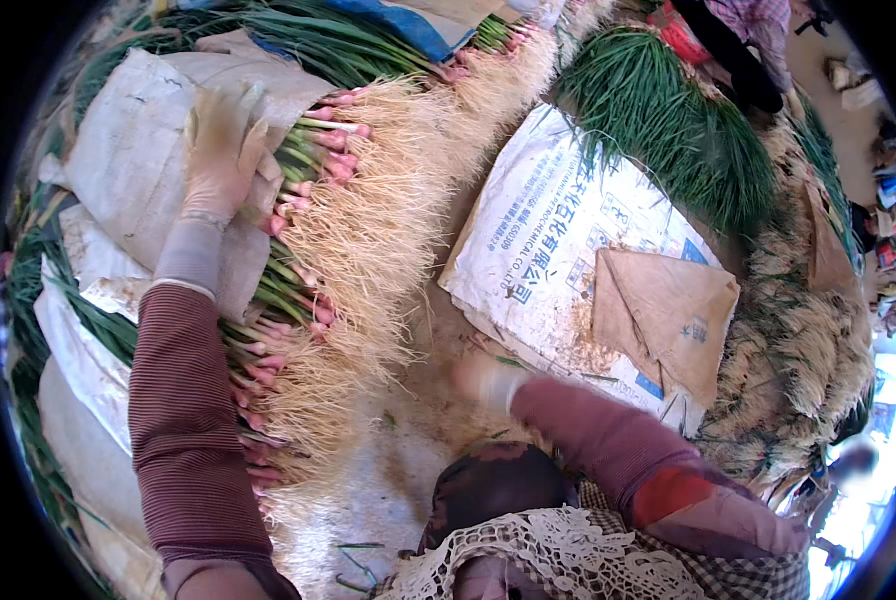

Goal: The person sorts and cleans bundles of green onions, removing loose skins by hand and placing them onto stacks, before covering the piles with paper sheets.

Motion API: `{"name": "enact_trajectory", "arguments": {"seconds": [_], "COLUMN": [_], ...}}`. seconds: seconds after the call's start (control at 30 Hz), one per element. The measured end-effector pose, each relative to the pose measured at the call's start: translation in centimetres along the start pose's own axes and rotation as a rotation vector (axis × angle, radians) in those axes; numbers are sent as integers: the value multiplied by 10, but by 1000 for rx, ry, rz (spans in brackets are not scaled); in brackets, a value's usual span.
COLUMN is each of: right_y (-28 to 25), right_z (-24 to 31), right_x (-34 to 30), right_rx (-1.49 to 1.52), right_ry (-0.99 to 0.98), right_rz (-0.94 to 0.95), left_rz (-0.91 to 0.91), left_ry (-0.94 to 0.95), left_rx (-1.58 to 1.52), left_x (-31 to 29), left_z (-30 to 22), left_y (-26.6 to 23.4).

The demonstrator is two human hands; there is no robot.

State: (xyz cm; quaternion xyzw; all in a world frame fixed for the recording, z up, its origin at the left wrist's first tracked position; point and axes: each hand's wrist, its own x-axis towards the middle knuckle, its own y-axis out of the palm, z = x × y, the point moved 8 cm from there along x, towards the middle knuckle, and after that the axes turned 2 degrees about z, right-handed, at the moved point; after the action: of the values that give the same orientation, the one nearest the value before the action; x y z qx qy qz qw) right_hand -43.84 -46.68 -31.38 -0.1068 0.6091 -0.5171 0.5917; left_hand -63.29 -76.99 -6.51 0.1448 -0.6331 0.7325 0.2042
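My left hand [220, 150], in a pale glove, lies flat with fingers spread on a white sack [128, 160] covering a pile of green onions [308, 200]. The onions show pinkish bulbs and long tangled pale roots that face the middle. My right hand [483, 378], also gloved and blurred, hovers low near the dirty ground beside a white printed sack [538, 230] lying flat. It holds nothing that I can see. Both sleeves are maroon ribbed knit.
A folded brown sack [668, 310] lies on the printed sack. Another heap of green onions [668, 130] curves along the right, roots [808, 350] outward. A blue sack [408, 25] sits at the top. A person stands at the top right [748, 40].
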Motion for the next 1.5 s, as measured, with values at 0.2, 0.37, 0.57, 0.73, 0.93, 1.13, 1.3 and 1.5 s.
{"name": "enact_trajectory", "arguments": {"seconds": [0.2, 0.37, 0.57, 0.73, 0.93, 1.13, 1.3, 1.5], "right_y": [54, 26, 106, 224, 268, 318, 340, 346], "right_z": [-16, -141, -65, 148, 371, 520, 703, 669], "right_x": [-88, -301, -616, -794, -815, -754, -673, -566], "right_rx": [823, 782, 648, 877, 528, 489, 766, 1412], "right_ry": [197, 973, 1570, 2028, 2358, 2673, 3104, 3015], "right_rz": [70, -640, -856, -1495, -1642, -1521, -1494, -1564], "left_rz": [303, 380, 364, 472, 564, 554, 326, 368], "left_ry": [132, 40, -61, -77, 106, 719, 1499, 2058], "left_rx": [381, 277, 208, 67, -177, -723, -787, -747], "left_x": [21, 26, 35, 49, 133, 214, 64, -296], "left_z": [-19, -5, 9, -44, -194, -556, -873, -959], "left_y": [12, 32, 52, 63, 29, -141, -352, -544]}}
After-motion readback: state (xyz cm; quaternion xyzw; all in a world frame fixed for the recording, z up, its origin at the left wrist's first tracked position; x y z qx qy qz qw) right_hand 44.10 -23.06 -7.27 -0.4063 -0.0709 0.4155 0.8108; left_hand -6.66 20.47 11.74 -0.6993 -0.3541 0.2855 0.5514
